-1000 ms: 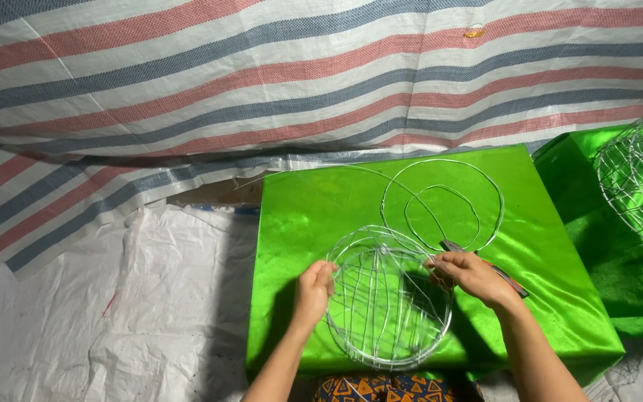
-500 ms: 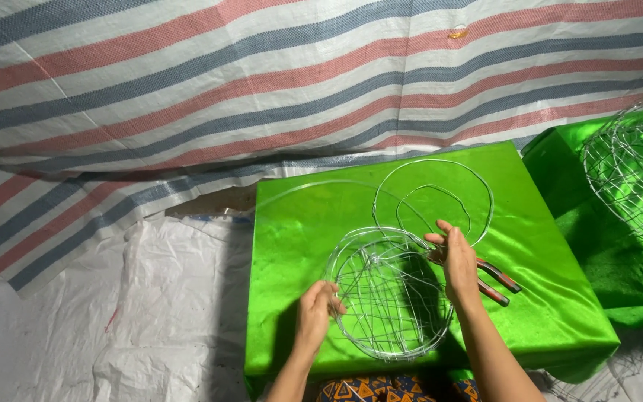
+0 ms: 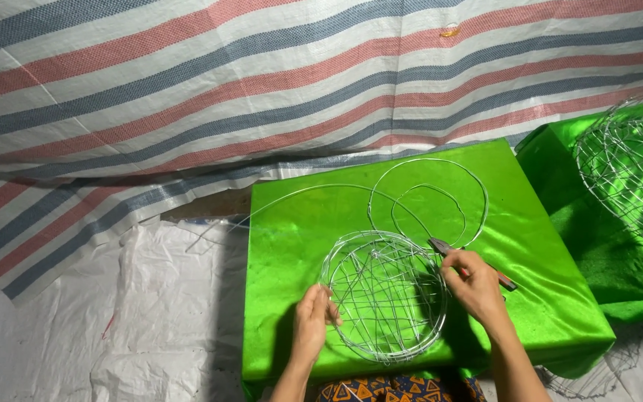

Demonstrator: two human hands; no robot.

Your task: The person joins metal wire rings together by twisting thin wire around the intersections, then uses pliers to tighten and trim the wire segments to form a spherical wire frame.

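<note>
A round woven wire basket (image 3: 382, 294) lies on a bright green cloth-covered block (image 3: 299, 246). My left hand (image 3: 312, 324) grips the basket's left rim. My right hand (image 3: 472, 286) sits at the basket's right rim and holds pliers (image 3: 440, 247) with dark red handles, jaws pointing up-left near the rim. A loose coil of silver wire (image 3: 429, 201) lies on the green cloth just beyond the basket, with a long strand trailing off to the left.
A striped red, blue and white tarp (image 3: 187, 97) hangs behind the block. White woven sheeting (image 3: 76, 327) covers the floor at left. A second green block at right carries several finished wire baskets (image 3: 634, 171).
My right hand has moved from over the basket's top back to its right rim with the pliers. My left hand has stayed on the left rim.
</note>
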